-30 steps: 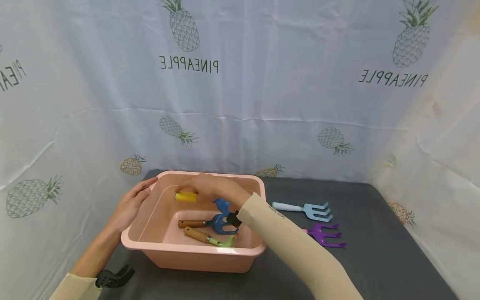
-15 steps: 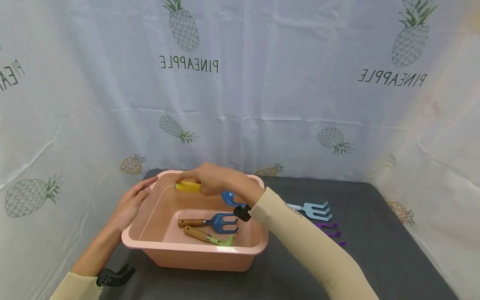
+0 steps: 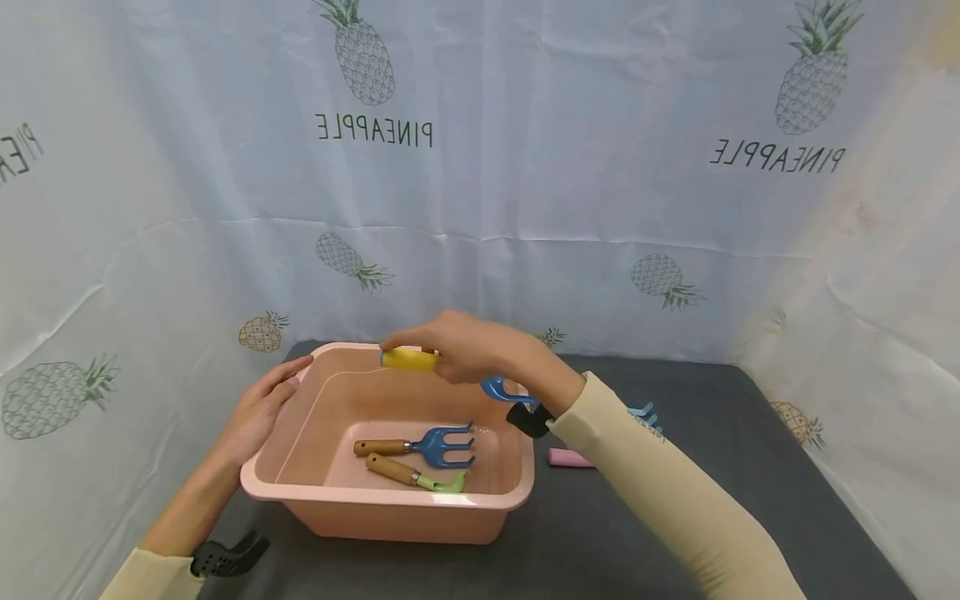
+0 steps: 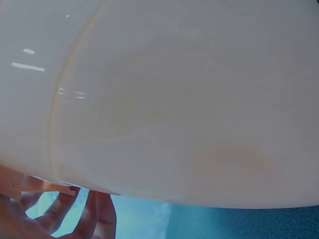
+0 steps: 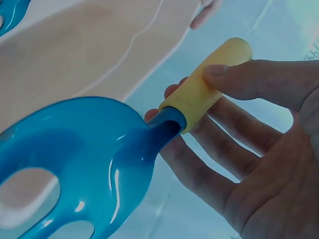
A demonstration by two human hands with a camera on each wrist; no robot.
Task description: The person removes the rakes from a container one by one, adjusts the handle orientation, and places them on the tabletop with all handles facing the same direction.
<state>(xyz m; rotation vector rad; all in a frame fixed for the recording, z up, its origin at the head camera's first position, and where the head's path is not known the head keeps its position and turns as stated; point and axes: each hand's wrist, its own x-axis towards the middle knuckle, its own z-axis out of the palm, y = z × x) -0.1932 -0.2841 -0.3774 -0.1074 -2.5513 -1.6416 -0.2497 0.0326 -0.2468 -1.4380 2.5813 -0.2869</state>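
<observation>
Right grip (image 3: pixel 468 346) clamped on fork (image 3: pixel 408 359), left grip (image 3: pixel 261 407) on tub (image 3: pixel 375 497); dark table (image 3: pixel 570 537), pineapple-print curtain (image 3: pixel 570 183).

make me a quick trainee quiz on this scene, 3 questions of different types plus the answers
1. Multiple choice: what colour is the handle of the blue tool in the right hand?
A) pink
B) yellow
C) brown

2. True or false: the left hand is at the rim of the pink basin.

3. Count: how many tools lie on the bottom of the basin?

Key: 1. B; 2. True; 3. Two, a blue fork and a light green tool.
</observation>
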